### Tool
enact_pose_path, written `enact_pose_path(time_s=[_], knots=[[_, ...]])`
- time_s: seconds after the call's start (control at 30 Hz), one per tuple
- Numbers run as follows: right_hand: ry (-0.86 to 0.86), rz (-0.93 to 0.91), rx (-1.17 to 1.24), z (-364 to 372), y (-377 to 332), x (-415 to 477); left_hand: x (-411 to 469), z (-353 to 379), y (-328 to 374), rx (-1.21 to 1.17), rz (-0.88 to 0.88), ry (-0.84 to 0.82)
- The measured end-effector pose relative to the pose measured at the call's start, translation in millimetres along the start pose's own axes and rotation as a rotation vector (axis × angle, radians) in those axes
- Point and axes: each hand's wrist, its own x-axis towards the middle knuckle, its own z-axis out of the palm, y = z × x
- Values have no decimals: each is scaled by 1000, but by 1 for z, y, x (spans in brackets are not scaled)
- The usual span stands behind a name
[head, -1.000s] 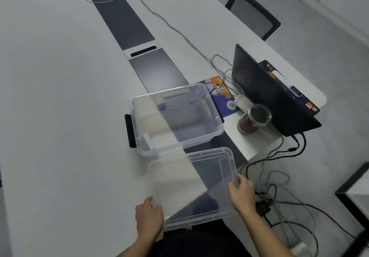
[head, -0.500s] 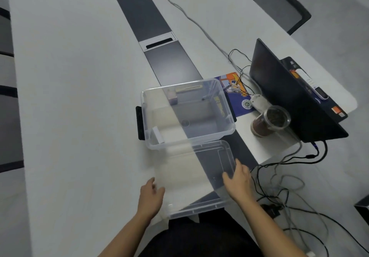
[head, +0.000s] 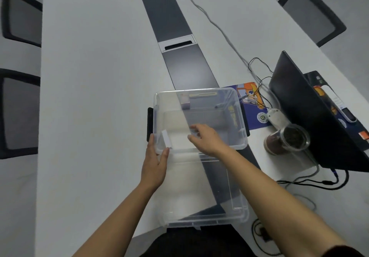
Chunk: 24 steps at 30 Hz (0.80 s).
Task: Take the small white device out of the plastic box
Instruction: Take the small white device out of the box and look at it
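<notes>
Surface: long white conference table point(head: 89, 97), dark centre strip.
Box: clear plastic box point(head: 242, 135) open, lid point(head: 201, 193) lying just in front.
Left hand point(head: 154, 165): thumb and fingers pinch the box's near-left rim, steadying it.
Right hand point(head: 205, 139): inside the box, fingers curled loosely; contact cannot tell.
Device: small white device point(head: 166, 139) leans in the near-left corner.
Tip: keep the rim braced, pinch the device's edges, lift straight up.

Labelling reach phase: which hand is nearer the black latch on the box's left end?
Left. The left hand grips the box's near-left corner, just below the black latch. The right hand reaches inside the plastic box, farther off.
</notes>
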Motion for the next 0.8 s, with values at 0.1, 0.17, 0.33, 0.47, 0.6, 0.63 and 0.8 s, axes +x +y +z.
enact_pose_path(time_s=[0.1, 0.17, 0.33, 0.47, 0.6, 0.63, 0.8], knots=[[-207, -13, -66, 13, -18, 31, 4, 0, -7, -18, -34, -11], [-281, -30, -54, 24, -31, 45, 4, 1, -6, -32, -49, -10], [-380, -84, -120, 41, -38, 63, 1, 3, -3, -22, -64, -10], [-328, 20, 73, 24, -22, 58, 0, 1, 4, 17, -96, -16], [-147, 60, 360, -14, -4, 30, -2, 0, 7, 29, -112, -16], [-108, 53, 452, -22, -2, 20, -2, 0, 7, 30, -118, -17], [-50, -40, 779, -35, 0, -27, -7, -5, 21, 0, -148, 22]])
